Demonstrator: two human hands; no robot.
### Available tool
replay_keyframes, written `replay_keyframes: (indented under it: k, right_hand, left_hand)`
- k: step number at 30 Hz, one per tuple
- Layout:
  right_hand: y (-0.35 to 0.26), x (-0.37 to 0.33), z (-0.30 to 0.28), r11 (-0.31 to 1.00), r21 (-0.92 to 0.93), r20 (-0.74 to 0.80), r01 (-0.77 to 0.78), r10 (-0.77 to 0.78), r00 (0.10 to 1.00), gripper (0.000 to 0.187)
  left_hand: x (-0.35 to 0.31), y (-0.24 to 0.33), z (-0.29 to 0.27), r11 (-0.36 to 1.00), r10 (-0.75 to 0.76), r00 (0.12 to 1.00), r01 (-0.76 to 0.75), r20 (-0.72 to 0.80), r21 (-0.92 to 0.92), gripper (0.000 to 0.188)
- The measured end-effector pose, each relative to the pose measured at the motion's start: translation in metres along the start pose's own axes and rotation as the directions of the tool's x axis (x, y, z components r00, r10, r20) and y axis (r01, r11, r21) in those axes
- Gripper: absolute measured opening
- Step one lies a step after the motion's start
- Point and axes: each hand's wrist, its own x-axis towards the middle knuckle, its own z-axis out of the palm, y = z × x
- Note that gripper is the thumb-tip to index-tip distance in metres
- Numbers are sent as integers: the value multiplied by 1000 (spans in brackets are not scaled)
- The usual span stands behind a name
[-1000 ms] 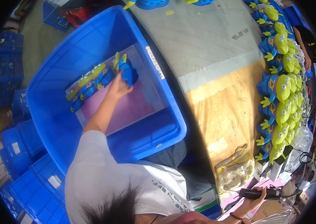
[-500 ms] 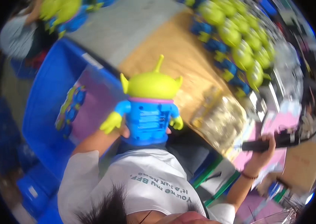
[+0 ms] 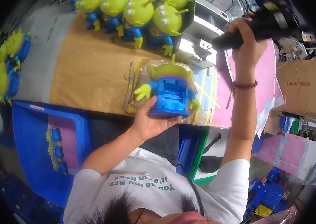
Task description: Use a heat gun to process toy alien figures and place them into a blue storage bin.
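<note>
My left hand (image 3: 152,121) is closed round the base of a toy alien figure (image 3: 171,95) with a yellow-green head, antenna and hands and a blue body. The figure is upright, its blue slotted back toward me, over a clear plastic-wrapped pad (image 3: 143,74) at the table's near edge. My right hand (image 3: 245,35), raised at the far right, is wrapped round a thick black tool with a tapered end (image 3: 262,31). What kind of tool it is I cannot make out. It is well apart from the figure.
Rows of similar figures (image 3: 135,16) stand at the back of the brown-topped table (image 3: 90,74). More figures (image 3: 6,71) are at the far left. A blue bin (image 3: 27,149) holds a few figures. White boxes (image 3: 195,52) and a cardboard box (image 3: 300,89) lie to the right.
My view has turned toward the right. The figure in my left hand is now over the wrapped pad, and my right hand has lifted the black tool farther away from me.
</note>
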Motion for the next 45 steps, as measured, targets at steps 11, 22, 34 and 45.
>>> replay_keyframes:
  k: [11, 22, 34, 45]
  right_hand:
    - [-15, -24, 2, 924, 220, 86, -312, 300, 950, 33]
    - [-55, -70, 27, 962, 216, 143, -169, 140, 980, 13]
    - [-17, -106, 17, 984, 170, 413, -53, -23, 910, 35]
    - [-23, -98, 18, 979, 162, 532, -122, 18, 847, 40]
  left_hand:
    - [-93, -10, 31, -262, 274, 960, 22, 53, 965, 47]
    - [13, -6, 19, -993, 40, 800, 98, 599, -65, 46]
    - [11, -4, 22, -997, 58, 830, 21, 554, 73, 42]
    - [16, -6, 20, -995, 82, 836, 36, 542, 96, 35]
